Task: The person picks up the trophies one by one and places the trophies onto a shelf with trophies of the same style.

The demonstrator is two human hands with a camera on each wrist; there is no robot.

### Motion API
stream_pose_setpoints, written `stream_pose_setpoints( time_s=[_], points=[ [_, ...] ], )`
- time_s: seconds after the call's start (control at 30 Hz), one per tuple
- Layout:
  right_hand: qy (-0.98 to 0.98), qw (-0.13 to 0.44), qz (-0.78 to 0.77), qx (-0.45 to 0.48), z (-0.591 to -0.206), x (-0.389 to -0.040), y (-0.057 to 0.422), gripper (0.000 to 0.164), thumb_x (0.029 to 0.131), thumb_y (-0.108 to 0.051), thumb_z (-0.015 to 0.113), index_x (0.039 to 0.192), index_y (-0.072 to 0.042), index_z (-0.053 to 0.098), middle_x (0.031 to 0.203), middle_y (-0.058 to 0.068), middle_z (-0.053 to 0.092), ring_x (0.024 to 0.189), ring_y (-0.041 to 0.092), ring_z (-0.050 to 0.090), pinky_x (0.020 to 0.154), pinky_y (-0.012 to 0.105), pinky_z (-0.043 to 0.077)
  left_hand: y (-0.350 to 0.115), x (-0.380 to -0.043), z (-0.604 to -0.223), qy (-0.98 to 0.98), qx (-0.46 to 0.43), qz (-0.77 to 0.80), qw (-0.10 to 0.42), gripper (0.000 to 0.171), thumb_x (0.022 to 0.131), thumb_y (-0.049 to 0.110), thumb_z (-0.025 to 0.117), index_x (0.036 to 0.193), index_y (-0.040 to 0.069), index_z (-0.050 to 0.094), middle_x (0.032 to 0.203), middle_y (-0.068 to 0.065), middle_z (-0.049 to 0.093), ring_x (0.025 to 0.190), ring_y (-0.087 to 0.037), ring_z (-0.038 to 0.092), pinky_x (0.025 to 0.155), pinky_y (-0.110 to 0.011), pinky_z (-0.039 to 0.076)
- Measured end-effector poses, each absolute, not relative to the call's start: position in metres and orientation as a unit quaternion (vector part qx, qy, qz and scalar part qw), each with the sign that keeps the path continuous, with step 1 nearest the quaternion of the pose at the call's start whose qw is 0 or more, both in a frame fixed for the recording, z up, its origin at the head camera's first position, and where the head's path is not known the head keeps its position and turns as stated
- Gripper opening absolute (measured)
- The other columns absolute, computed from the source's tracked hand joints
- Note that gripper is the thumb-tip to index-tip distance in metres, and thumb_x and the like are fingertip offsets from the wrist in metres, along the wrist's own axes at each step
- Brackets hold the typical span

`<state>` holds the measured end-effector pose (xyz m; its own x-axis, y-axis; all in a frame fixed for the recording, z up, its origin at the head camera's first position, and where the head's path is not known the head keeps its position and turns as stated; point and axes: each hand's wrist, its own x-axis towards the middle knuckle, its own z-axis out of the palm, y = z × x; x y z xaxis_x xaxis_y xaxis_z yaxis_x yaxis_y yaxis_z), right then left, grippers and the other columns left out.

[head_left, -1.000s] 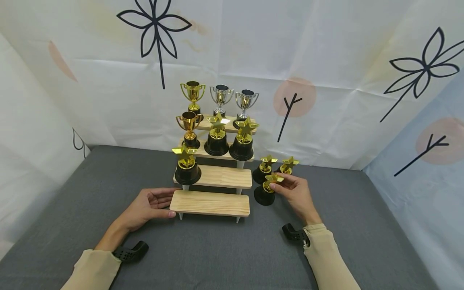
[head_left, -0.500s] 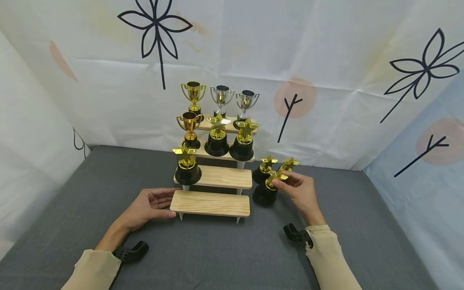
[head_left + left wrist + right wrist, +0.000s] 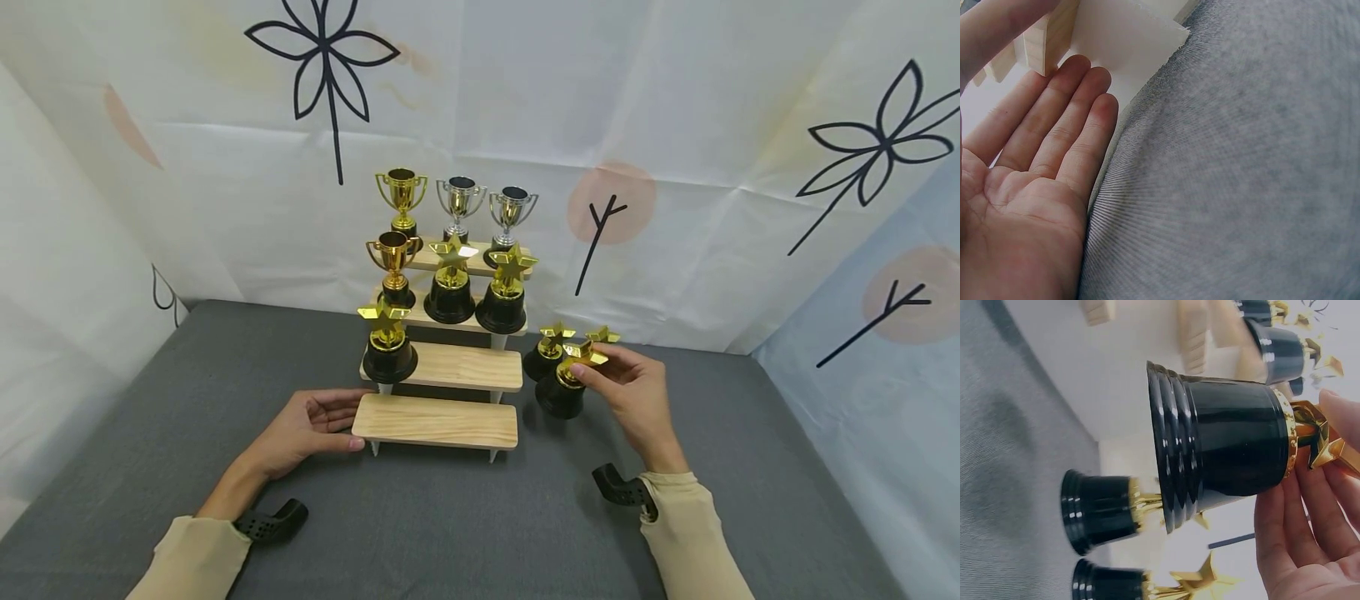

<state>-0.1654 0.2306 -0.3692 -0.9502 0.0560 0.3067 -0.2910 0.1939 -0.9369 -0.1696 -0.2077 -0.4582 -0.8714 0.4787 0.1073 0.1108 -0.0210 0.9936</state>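
Observation:
A star trophy (image 3: 559, 394) with a black base and gold star is pinched at its gold upper part by my right hand (image 3: 636, 398). It tilts above the grey cloth in front of two more star trophies (image 3: 542, 363). The right wrist view shows the held trophy's black base (image 3: 1229, 440) large, with the two others standing behind it. My left hand (image 3: 303, 433) rests at the left end of the tiered wooden display stand (image 3: 435, 419). Its fingers (image 3: 1063, 125) are nearly straight against the stand's side, in the left wrist view.
On the stand's top tier are a gold cup (image 3: 401, 193) and two silver cups (image 3: 460, 200). Below them sit a bronze-coloured cup (image 3: 393, 254) and two star trophies (image 3: 450, 293). One star trophy (image 3: 388, 357) occupies the third tier's left. A white patterned curtain (image 3: 690, 275) hangs behind.
My right hand has raised the star trophy off the cloth, tilting it and shifting slightly right. The left hand stays in place at the stand.

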Motion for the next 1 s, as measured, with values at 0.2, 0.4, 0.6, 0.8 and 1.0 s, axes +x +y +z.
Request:
stream_pose_setpoints(
  time_s=[0.2,0.4,0.6,0.8,1.0],
  points=[
    [-0.745,0.158,0.642,0.087,-0.356,-0.159,0.228,0.035,0.085,0.008,0.078,0.118,0.015,0.066,0.099,0.0,0.074,0.089,0.013,0.072,0.076,0.024,0.062,-0.208,-0.169,-0.458,0.685,0.215,0.682,0.136,0.073,0.08,-0.009,0.081,0.141,-0.021,0.043,0.139,-0.038,0.05,0.118,-0.015,0.065,0.098,-0.031,0.055],
    [-0.723,0.166,0.663,0.104,-0.348,-0.153,0.225,0.036,0.083,0.014,0.076,0.116,0.019,0.064,0.101,0.003,0.074,0.088,0.015,0.072,0.075,0.024,0.062,-0.208,-0.169,-0.457,0.687,0.215,0.681,0.136,0.072,0.08,-0.008,0.081,0.14,-0.021,0.043,0.138,-0.038,0.05,0.118,-0.015,0.065,0.098,-0.031,0.055],
    [-0.712,0.173,0.672,0.107,-0.34,-0.148,0.222,0.034,0.081,0.017,0.076,0.114,0.018,0.066,0.099,0.007,0.075,0.087,0.016,0.072,0.073,0.025,0.062,-0.208,-0.169,-0.458,0.686,0.218,0.681,0.137,0.072,0.08,-0.008,0.08,0.14,-0.022,0.043,0.138,-0.037,0.051,0.118,-0.014,0.065,0.098,-0.031,0.055],
    [-0.714,0.167,0.671,0.112,-0.333,-0.142,0.217,0.035,0.082,0.017,0.075,0.115,0.02,0.064,0.102,0.007,0.073,0.089,0.016,0.072,0.074,0.024,0.062,-0.209,-0.169,-0.458,0.689,0.214,0.68,0.134,0.072,0.08,-0.008,0.08,0.14,-0.022,0.043,0.139,-0.038,0.05,0.117,-0.014,0.065,0.098,-0.03,0.055],
    [-0.723,0.164,0.662,0.112,-0.329,-0.137,0.213,0.034,0.082,0.016,0.075,0.115,0.016,0.066,0.106,0.008,0.071,0.091,0.017,0.071,0.075,0.024,0.062,-0.208,-0.169,-0.458,0.69,0.214,0.678,0.135,0.072,0.081,-0.008,0.08,0.141,-0.021,0.043,0.139,-0.039,0.049,0.118,-0.014,0.065,0.099,-0.03,0.055]
  ],
)
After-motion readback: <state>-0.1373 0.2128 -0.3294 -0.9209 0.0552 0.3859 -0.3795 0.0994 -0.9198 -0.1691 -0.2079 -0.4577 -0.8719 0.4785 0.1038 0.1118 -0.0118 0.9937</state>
